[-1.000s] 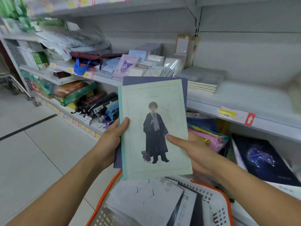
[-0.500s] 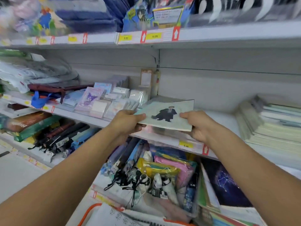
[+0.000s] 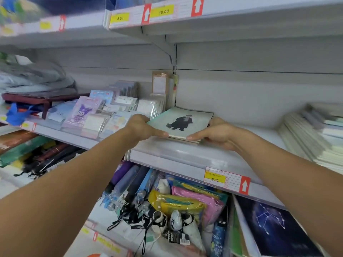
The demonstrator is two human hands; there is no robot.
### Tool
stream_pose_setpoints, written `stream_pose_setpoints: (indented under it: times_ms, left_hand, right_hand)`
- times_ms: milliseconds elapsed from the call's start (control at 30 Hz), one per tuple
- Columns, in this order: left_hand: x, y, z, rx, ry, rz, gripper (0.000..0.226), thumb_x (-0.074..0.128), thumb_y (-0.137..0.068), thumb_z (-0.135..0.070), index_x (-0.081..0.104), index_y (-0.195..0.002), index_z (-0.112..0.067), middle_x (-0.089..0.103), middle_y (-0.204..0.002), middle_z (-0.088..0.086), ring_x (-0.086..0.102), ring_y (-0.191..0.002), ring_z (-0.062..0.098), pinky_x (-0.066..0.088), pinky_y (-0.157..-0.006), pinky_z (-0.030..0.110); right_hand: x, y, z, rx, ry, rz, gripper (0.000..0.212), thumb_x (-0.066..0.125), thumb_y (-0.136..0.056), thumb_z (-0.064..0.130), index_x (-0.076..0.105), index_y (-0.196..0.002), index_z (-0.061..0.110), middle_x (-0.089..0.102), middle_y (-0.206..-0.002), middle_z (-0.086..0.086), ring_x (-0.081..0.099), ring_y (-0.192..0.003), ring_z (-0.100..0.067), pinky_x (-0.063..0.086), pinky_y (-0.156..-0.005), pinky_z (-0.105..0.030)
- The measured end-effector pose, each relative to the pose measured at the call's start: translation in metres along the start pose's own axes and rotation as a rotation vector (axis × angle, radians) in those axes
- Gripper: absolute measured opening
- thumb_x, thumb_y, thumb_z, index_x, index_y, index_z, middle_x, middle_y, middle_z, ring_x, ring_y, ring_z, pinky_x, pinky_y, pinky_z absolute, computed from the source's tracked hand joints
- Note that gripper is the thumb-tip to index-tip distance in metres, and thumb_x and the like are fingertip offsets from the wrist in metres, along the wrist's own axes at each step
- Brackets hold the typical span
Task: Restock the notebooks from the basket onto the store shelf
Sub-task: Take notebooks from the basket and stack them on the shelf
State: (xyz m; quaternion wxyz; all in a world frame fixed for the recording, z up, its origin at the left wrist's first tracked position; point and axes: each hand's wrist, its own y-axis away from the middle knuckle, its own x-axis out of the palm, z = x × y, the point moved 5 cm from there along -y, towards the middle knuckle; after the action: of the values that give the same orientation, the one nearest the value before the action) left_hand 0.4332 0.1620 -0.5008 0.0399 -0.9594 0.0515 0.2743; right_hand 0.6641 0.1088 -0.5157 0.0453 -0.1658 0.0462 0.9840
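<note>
The person is setting a notebook [image 3: 182, 123] down flat on the middle shelf [image 3: 185, 154], near its front edge and just right of the packs of stationery [image 3: 115, 115]. It appears to lie on a low stack of similar notebooks, though the layers under it are hard to separate. The left hand [image 3: 143, 127] grips the near left corner, thumb along the front edge; the right hand [image 3: 217, 135] holds the near right corner and side, fingers curled under. The placing step looks nearly done. The next move likely calls for squaring the edges with the stack below, letting go, and reaching down for another; the basket [image 3: 96, 255] shows only as an orange sliver at the bottom. The notebook is thin, with a pale green cover bearing a dark robed figure. A taller, blurred pile of notebooks [image 3: 311, 138] sits far right.
</note>
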Motion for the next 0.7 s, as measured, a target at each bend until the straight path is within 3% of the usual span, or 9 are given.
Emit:
stream_pose_setpoints:
  times_ms: [67, 200, 267, 333, 400, 467, 533, 633, 700]
  left_hand:
    - [-0.001, -0.009, 0.000, 0.015, -0.064, -0.043, 0.062, 0.094, -0.055, -0.036, 0.067, -0.101, -0.006, 0.066, -0.098, 0.004, 0.061, -0.090, 0.020, 0.051, -0.079, 0.028]
    - [0.004, -0.017, 0.003, 0.062, -0.164, -0.142, 0.061, 0.089, -0.059, -0.047, 0.071, -0.096, -0.003, 0.071, -0.096, 0.011, 0.066, -0.090, 0.026, 0.055, -0.079, 0.036]
    - [0.009, -0.018, 0.003, 0.093, -0.175, -0.182, 0.058, 0.086, -0.066, -0.045, 0.070, -0.100, -0.001, 0.071, -0.097, 0.012, 0.065, -0.089, 0.026, 0.052, -0.071, 0.033]
    - [0.011, -0.018, 0.004, 0.110, -0.182, -0.229, 0.056, 0.083, -0.071, -0.044, 0.069, -0.103, -0.001, 0.071, -0.099, 0.013, 0.065, -0.089, 0.026, 0.053, -0.074, 0.035]
    - [0.012, -0.019, 0.005, 0.101, -0.213, -0.263, 0.056, 0.081, -0.072, -0.046, 0.068, -0.102, -0.001, 0.069, -0.097, 0.012, 0.063, -0.086, 0.025, 0.052, -0.068, 0.034]
    - [0.012, -0.019, 0.007, 0.072, -0.252, -0.273, 0.059, 0.079, -0.072, -0.051, 0.066, -0.099, 0.000, 0.065, -0.089, 0.011, 0.057, -0.078, 0.022, 0.040, -0.051, 0.026]
    - [0.012, -0.020, 0.007, 0.060, -0.269, -0.273, 0.058, 0.079, -0.072, -0.052, 0.065, -0.098, -0.001, 0.059, -0.080, 0.007, 0.054, -0.074, 0.020, 0.031, -0.045, 0.023]
    - [0.012, -0.024, 0.007, 0.071, -0.315, -0.247, 0.056, 0.076, -0.076, -0.052, 0.065, -0.100, -0.002, 0.057, -0.075, 0.004, 0.054, -0.074, 0.022, 0.034, -0.048, 0.026]
    - [0.012, -0.025, 0.006, 0.088, -0.370, -0.216, 0.052, 0.069, -0.084, -0.049, 0.064, -0.107, -0.003, 0.060, -0.082, 0.008, 0.055, -0.080, 0.024, 0.039, -0.059, 0.028]
  right_hand:
    - [0.000, -0.004, -0.003, -0.011, 0.085, -0.030, 0.106, 0.104, -0.021, 0.037, 0.065, -0.116, 0.011, 0.075, -0.107, 0.000, 0.071, -0.100, -0.020, 0.056, -0.091, -0.035]
    - [-0.002, 0.001, -0.002, -0.078, 0.043, -0.133, 0.044, 0.092, -0.061, 0.004, 0.066, -0.095, 0.016, 0.070, -0.091, 0.006, 0.067, -0.082, -0.009, 0.052, -0.063, -0.013]
    - [-0.003, 0.002, -0.003, -0.105, 0.003, -0.142, 0.039, 0.089, -0.065, 0.002, 0.064, -0.090, 0.019, 0.067, -0.086, 0.010, 0.063, -0.075, -0.002, 0.047, -0.051, -0.006]
    - [-0.003, 0.001, -0.003, -0.104, -0.034, -0.149, 0.037, 0.088, -0.066, 0.001, 0.064, -0.088, 0.019, 0.067, -0.084, 0.011, 0.062, -0.073, 0.000, 0.045, -0.049, -0.005]
    - [-0.003, -0.001, -0.004, -0.103, -0.041, -0.151, 0.038, 0.088, -0.066, 0.001, 0.065, -0.090, 0.019, 0.068, -0.086, 0.010, 0.062, -0.075, 0.000, 0.047, -0.050, -0.005]
    - [-0.003, -0.001, -0.004, -0.115, -0.044, -0.167, 0.039, 0.089, -0.065, 0.002, 0.067, -0.092, 0.020, 0.070, -0.091, 0.008, 0.064, -0.079, -0.001, 0.049, -0.054, -0.006]
    - [-0.003, -0.003, -0.007, -0.124, -0.034, -0.184, 0.040, 0.089, -0.065, 0.004, 0.069, -0.097, 0.018, 0.072, -0.097, 0.005, 0.067, -0.084, -0.005, 0.053, -0.063, -0.010]
    - [-0.001, -0.006, -0.010, -0.136, 0.105, -0.203, 0.044, 0.090, -0.069, 0.019, 0.072, -0.108, 0.014, 0.073, -0.105, 0.003, 0.069, -0.094, -0.013, 0.055, -0.083, -0.023]
    - [0.000, -0.009, -0.011, -0.147, 0.150, -0.200, 0.045, 0.087, -0.073, 0.027, 0.071, -0.113, 0.014, 0.072, -0.106, 0.003, 0.068, -0.096, -0.013, 0.054, -0.081, -0.023]
